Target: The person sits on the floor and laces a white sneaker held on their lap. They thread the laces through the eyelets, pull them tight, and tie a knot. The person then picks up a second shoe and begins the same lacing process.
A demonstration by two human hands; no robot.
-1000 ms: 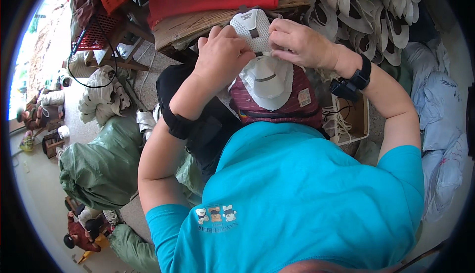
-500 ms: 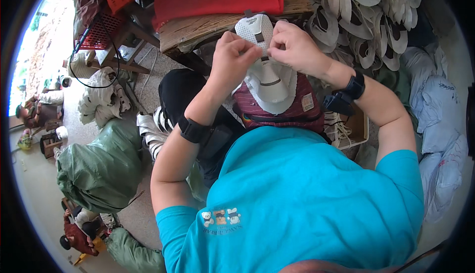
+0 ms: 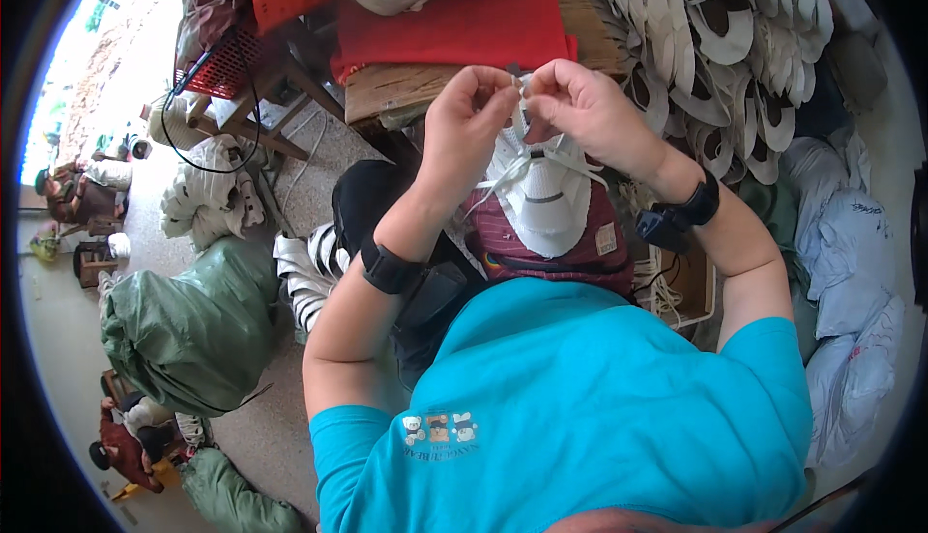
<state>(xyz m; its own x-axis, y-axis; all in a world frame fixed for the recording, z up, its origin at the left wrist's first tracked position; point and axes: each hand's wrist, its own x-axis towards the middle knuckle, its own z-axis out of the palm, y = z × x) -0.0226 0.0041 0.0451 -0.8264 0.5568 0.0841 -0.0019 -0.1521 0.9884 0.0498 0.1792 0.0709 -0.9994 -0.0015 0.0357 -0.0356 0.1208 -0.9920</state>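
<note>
– While apparently pinching white lace (image 3: 501, 176) with fingertips of left hand (image 3: 464, 132) and right hand (image 3: 601, 115), watching what?
– Worth holding tension even, steadying white shoe upper (image 3: 561, 219) on burgundy cloth (image 3: 609, 212), upper centre.

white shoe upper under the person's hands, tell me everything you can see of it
The white shoe upper looks soft, of fabric or leather, with a rounded toe end pointing toward the wearer and a dark grey strip across it. A pale lace spreads out to both sides. The upper rests on maroon striped cloth. Its far end is partly hidden by the left hand and right hand; exactly what their fingers pinch is unclear.
</note>
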